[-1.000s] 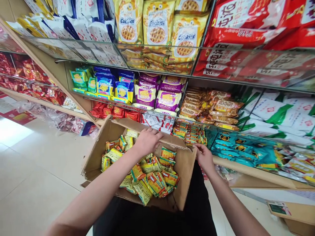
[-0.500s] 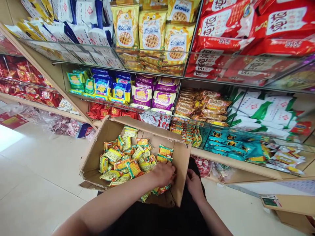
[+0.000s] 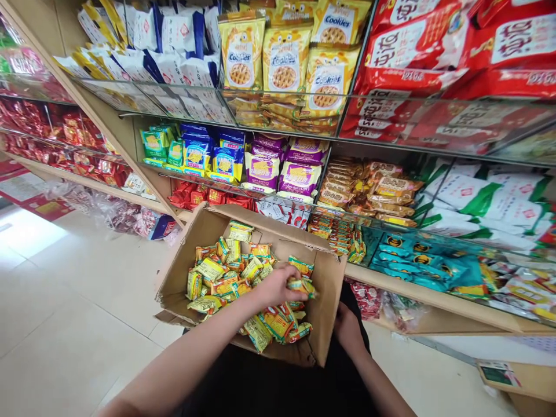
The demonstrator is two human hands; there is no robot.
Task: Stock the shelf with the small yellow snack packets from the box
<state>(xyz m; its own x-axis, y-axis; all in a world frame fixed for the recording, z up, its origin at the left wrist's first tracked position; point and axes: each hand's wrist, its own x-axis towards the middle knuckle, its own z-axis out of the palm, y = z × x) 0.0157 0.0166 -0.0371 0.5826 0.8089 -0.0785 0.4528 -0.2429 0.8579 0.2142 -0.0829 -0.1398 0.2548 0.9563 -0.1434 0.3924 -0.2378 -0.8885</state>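
An open cardboard box [image 3: 330, 313] stands tilted on my lap, holding many small yellow, orange and green snack packets [image 3: 211, 269]. Inside its right half, my left hand [image 3: 282, 286] is closed around a snack packet [image 3: 303, 286], raised just above the pile. The packet's front end sticks out past my fingers. Along the box's outer right side, my right hand [image 3: 350, 333] is curled against the wall, its fingertips partly hidden by the cardboard and shadow.
Glass-fronted shelves hold yellow cookie bags [image 3: 284, 58], red bags [image 3: 412, 40], purple biscuit packs [image 3: 299, 171] and teal packets [image 3: 406, 255]. Plastic-wrapped goods [image 3: 125, 208] lie on the tiled floor [image 3: 95, 289] at left. A wooden board [image 3: 525, 379] is at lower right.
My left hand has come up from the pile with a snack packet in it, showing more packets beneath. The whole view has shifted slightly, so shelves and box appear further right.
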